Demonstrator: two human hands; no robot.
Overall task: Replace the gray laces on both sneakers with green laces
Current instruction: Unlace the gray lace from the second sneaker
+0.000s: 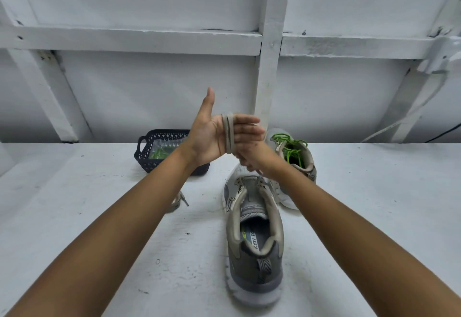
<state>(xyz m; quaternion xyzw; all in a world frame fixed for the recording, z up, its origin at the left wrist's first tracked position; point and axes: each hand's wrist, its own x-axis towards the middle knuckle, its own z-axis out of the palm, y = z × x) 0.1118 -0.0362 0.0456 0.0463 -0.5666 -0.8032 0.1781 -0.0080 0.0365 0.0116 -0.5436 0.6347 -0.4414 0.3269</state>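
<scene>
materials and finish, bench scene
bench (99, 216): white painted top, matt, rough, scuffed with dark specks. gray lace (229, 134): flat woven cloth, matt. near sneaker (254, 261): gray mesh cloth, smoother beige trim, pale matt rubbery sole. far sneaker (309, 164): same cloth upper; green laces (290, 150) are round cloth cord, matt. basket (143, 152): dark lattice plastic, slight sheen; clear glossy film (162, 145) inside. wall frame (149, 39): white paint, chipped in places.

Looks like plain workshop or utility room: white-painted board wall (149, 87) with crossing timber battens (269, 67), rough white-painted worktop (74, 216), loose cable (411, 112) along wall at right.
</scene>
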